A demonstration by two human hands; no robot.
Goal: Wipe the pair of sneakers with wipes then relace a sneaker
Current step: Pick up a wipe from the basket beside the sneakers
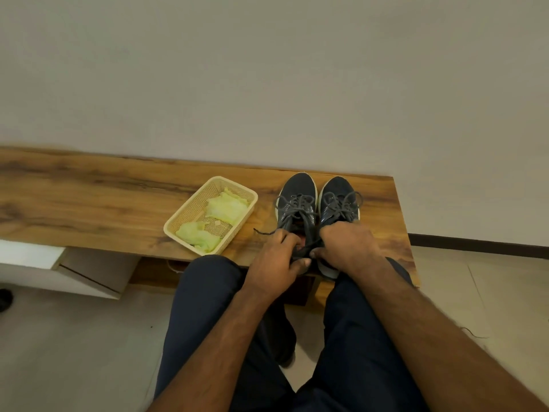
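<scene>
Nearest the body: dark-trousered knees frame the bench edge, both forearms reaching forward between them.
Left hand [277, 257]: curled closed at the heel end of the left sneaker [297, 203], fingers pinched on a dark lace [266, 232] whose loose end trails out to the left over the bench.
Right hand [347, 245]: also curled, knuckles up, fingertips meeting the left hand's over the shoe opening; it appears to pinch lace too, though the grip itself is hidden.
Key relation: both hands sit at the near end of the left sneaker; its long axis runs straight away from the person, toe toward the wall, so the eyelets lie just ahead of the fingers.
Nearer hand: judged equal; the left holds the free lace end.
Right sneaker [338, 200]: touching alongside, parallel, laces loosely in place.
Basket [190, 209]: left of the shoes, near, holding crumpled yellow-green wipes [227, 208].
Bench [89, 197]: wooden, against the pale wall.
Stage, as judged: wiping looks finished; relacing is in hand.
</scene>
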